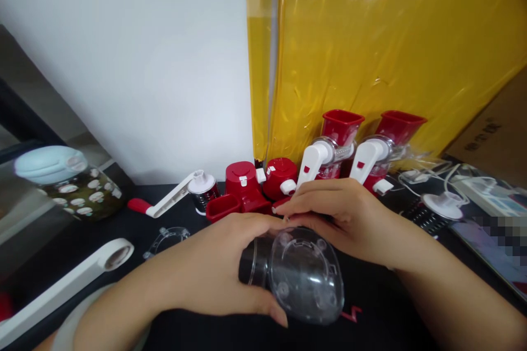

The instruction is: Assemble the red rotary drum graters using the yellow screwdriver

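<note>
My left hand (230, 263) is wrapped round the neck of a clear plastic grater housing (307, 274), thumb below and fingers on the far side. The housing lies tilted, its wide oval face toward me. My right hand (337, 211) rests at the housing's upper edge, fingers bent and pressed together near the left fingertips; whatever they pinch is hidden. Just beyond the hands are red grater bases (241, 175) and a red hopper (222, 207). A small red zigzag piece (352, 314) lies below the housing, to its right.
Two assembled rotary graters (325, 151) stand at the back right. Left are a crank handle (164, 203), a grater drum (203, 192), a clear ring (171, 236), a larger white crank (69, 285) and a jar (78, 186). Another drum (440, 208) and cables (432, 175) lie right.
</note>
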`<action>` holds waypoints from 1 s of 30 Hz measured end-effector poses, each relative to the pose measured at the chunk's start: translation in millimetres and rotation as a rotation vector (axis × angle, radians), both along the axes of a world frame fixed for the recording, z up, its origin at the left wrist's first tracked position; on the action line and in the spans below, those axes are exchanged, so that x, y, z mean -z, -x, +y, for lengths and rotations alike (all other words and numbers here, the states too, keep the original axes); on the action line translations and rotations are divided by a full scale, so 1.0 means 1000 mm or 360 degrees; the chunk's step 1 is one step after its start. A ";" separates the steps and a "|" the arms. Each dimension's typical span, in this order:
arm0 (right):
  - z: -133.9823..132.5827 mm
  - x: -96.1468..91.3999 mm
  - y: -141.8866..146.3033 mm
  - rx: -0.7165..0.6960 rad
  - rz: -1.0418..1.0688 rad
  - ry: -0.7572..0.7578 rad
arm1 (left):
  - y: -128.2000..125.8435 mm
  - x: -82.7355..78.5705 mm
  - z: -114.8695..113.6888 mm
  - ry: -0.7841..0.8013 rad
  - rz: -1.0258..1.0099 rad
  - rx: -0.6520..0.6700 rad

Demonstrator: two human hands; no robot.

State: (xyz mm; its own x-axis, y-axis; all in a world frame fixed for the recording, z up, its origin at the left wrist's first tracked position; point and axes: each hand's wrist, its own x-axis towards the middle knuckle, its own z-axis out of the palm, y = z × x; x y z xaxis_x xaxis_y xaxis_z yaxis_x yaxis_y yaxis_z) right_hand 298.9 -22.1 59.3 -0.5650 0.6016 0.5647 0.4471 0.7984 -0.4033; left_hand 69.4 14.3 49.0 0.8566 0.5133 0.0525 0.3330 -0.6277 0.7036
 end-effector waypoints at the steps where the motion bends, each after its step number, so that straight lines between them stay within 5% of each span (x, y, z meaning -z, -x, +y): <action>1: -0.002 -0.001 0.000 -0.0014 -0.0006 0.0023 | 0.000 -0.001 -0.001 0.0004 0.0007 0.0006; 30: 0.005 0.010 0.003 -0.0113 -0.0135 0.0060 | 0.001 -0.004 0.005 0.0180 0.0107 -0.0008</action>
State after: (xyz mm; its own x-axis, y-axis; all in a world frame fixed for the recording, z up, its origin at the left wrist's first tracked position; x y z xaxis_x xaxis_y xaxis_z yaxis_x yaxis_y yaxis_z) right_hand 295.6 -17.4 49.8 -0.6516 0.5784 0.4908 0.4239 0.8142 -0.3967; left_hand 68.7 19.7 52.7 0.8536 0.5171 -0.0633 0.3849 -0.5440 0.7456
